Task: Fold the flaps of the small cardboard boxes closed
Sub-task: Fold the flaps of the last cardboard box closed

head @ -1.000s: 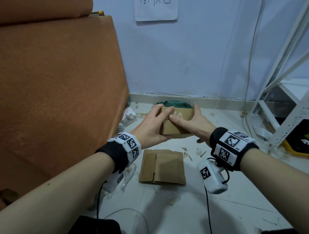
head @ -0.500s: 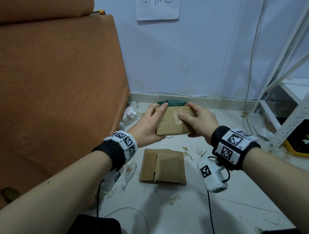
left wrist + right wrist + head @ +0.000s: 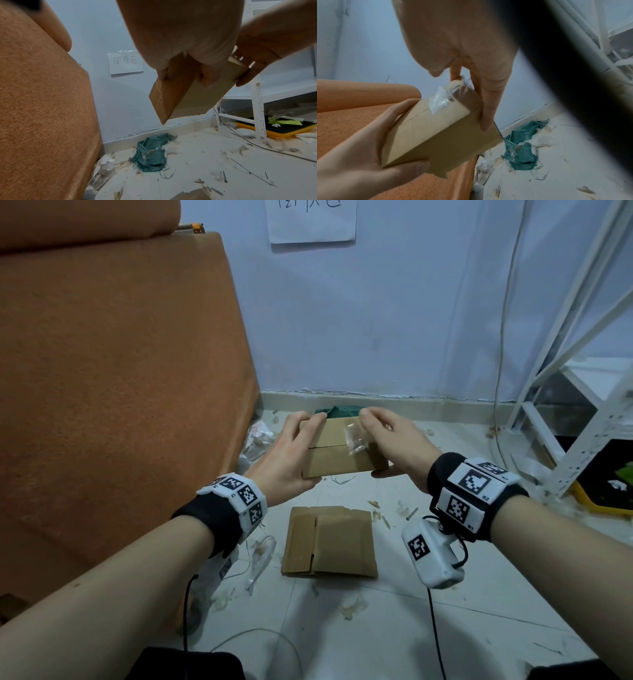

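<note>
I hold a small brown cardboard box (image 3: 334,455) in the air over the floor, its two top flaps folded shut and meeting in a seam. My left hand (image 3: 308,451) grips its left end, fingers on top and thumb underneath. My right hand (image 3: 376,445) grips the right end, fingers curled over the far edge beside a crumpled piece of clear tape (image 3: 356,438). The left wrist view shows the box (image 3: 181,97) from below. In the right wrist view the box (image 3: 436,135) and the tape (image 3: 440,100) are close up. A flattened cardboard box (image 3: 330,542) lies on the tiles below.
An orange upholstered cushion (image 3: 120,371) stands along the left. A white metal shelf frame (image 3: 579,392) and a yellow-edged black tray (image 3: 603,498) are at the right. A green cloth (image 3: 150,152) lies by the wall. Tape scraps and a cable (image 3: 435,628) litter the floor.
Both hands lifted the box off the floor and brought it up and toward me. The right thumb left the top flaps, and the right fingers now curl over the far edge.
</note>
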Motion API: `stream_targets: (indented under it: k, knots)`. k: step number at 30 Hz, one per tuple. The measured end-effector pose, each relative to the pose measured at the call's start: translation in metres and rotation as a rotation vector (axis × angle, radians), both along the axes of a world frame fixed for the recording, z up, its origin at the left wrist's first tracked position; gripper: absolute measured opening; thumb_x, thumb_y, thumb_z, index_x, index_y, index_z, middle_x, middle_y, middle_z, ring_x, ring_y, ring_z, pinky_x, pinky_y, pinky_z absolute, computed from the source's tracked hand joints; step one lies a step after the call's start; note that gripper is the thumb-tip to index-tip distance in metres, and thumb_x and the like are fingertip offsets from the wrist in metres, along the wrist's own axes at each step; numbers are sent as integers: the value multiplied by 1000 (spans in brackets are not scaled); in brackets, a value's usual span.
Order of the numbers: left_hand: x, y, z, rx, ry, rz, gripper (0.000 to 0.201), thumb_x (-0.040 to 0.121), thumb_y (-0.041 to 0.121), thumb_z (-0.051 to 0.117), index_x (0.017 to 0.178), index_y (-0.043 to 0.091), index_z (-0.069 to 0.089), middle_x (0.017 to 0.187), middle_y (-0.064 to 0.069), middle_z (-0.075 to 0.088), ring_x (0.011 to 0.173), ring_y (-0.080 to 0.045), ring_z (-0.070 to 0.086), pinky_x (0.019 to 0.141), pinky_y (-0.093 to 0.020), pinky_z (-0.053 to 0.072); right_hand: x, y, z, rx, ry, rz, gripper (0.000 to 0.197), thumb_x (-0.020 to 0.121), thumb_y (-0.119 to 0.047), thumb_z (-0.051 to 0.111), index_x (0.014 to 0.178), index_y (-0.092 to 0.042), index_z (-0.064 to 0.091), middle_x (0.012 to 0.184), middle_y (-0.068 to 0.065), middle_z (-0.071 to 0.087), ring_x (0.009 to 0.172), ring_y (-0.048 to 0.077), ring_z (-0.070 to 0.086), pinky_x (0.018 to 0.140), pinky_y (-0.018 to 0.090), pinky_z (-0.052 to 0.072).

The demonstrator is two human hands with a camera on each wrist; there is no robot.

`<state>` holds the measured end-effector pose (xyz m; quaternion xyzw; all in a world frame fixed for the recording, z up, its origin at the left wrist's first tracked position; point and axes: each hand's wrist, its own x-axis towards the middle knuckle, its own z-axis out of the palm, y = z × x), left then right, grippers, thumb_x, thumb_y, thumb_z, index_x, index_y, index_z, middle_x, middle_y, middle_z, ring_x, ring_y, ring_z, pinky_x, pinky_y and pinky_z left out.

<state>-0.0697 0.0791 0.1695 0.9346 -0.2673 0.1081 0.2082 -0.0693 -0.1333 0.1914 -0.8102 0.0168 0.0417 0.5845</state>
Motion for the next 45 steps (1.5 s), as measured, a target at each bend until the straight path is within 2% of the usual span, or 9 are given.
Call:
stream_targets:
  k: [2, 6, 11, 15, 25, 29, 33, 37, 45]
  knots:
    - [-1, -5, -1, 11, -13, -2, 96, 76, 16, 80, 151, 19, 21, 144, -6, 22, 118, -14, 33, 94, -24, 35, -1, 2, 1, -107, -16, -8, 57, 82, -66, 61, 126, -32, 48, 116, -5, 58, 97, 19, 63, 67, 41, 62]
    - [0, -11, -3, 9, -10, -50, 96, 75, 17, 80, 150, 18, 22, 141, -6, 23, 120, -24, 41, 94, -34, 48, -1, 3, -3, -256, -83, -81, 66, 68, -61, 77, 119, -31, 46, 108, -4, 58, 92, 20, 63, 55, 43, 61]
    - [1, -8, -2, -36, 50, -55, 95, 76, 14, 80, 151, 16, 20, 143, -8, 21, 119, -21, 39, 95, -28, 42, 2, -4, -3, -96, -91, -97, 42, 78, -43, 78, 115, -34, 61, 114, 0, 61, 94, 25, 65, 50, 43, 60]
    - [2, -5, 0, -51, 25, -50, 94, 76, 13, 80, 150, 15, 22, 143, -6, 22, 108, 0, 26, 93, -12, 25, 1, -9, -3, 12, -89, -38, 31, 89, -28, 70, 120, -32, 66, 114, 4, 60, 95, 28, 65, 55, 45, 61]
    - [5, 6, 1, -75, 45, -62, 93, 75, 12, 80, 148, 19, 22, 142, -1, 21, 120, -13, 35, 100, -24, 36, 1, -10, -3, 97, -46, 54, 31, 101, -15, 49, 117, -39, 62, 117, 14, 59, 103, 39, 63, 64, 50, 62]
    - [1, 4, 1, -54, 37, -39, 92, 76, 12, 80, 148, 19, 23, 144, -2, 20, 116, -10, 32, 99, -23, 33, -3, -4, 2, 101, 6, 29, 24, 103, -33, 43, 119, -35, 61, 118, 9, 59, 99, 32, 66, 68, 51, 62]
    - [1, 2, 0, -18, 19, -19, 93, 76, 14, 80, 149, 17, 22, 145, -5, 21, 114, -8, 28, 99, -20, 26, -4, -2, 6, 77, 54, 32, 57, 90, -68, 46, 129, -28, 55, 121, 0, 58, 100, 25, 64, 66, 49, 62]
    - [4, -3, -4, -22, 14, -57, 92, 76, 13, 80, 149, 16, 23, 144, -8, 21, 120, -15, 34, 96, -21, 31, -3, 0, -4, -77, -81, -52, 46, 81, -44, 75, 120, -32, 54, 120, 0, 53, 98, 25, 62, 54, 43, 61]
    - [8, 5, -6, -77, 41, -63, 96, 73, 13, 82, 149, 15, 24, 144, -7, 22, 112, 3, 23, 98, -9, 20, 1, -9, -7, 46, -91, 15, 29, 94, -22, 65, 122, -30, 64, 115, 9, 59, 94, 29, 65, 57, 49, 61]
